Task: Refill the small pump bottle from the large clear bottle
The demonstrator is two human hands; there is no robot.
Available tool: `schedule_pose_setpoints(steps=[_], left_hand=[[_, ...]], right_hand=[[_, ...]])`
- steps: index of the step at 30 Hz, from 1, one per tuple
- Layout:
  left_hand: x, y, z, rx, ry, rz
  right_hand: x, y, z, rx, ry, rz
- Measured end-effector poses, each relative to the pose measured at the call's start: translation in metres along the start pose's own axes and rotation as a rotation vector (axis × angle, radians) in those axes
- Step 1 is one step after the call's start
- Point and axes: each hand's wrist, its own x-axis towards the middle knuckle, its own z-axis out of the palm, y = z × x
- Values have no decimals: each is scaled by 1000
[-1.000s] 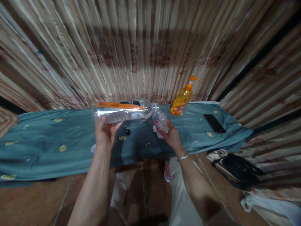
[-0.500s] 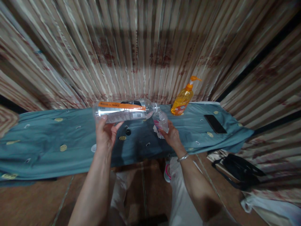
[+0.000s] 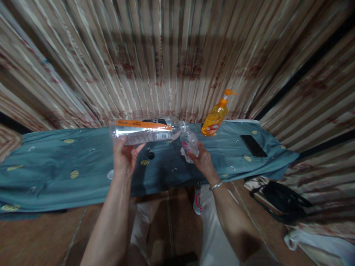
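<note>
Here, a large clear bottle [image 3: 144, 135] with an orange and silver label is held on its side, to the left of the yellow pump bottle [image 3: 215, 120], above a cloth-covered desk [image 3: 91, 166]. Its neck meets a small clear bottle [image 3: 191, 141], tilted, nearer the wearer than the pump bottle and left of it; whether the mouths touch is unclear. Both clear bottles look light, smooth and thin-walled, likely to dent under a hard squeeze; the large one seems best cradled around its body, the small one low down. The left hand [image 3: 124, 157] grasps the large bottle near its base, thumb in front, fingers spread beneath. The right hand [image 3: 203, 159] curls snugly around the small bottle's lower part.
</note>
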Motion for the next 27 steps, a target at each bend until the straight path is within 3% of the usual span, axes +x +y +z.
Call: schedule_pose_setpoints(steps=[27], left_hand=[[2,-1,-2,-2,-7,-4]], right_hand=[[0,-2,-1,4,-9,26]])
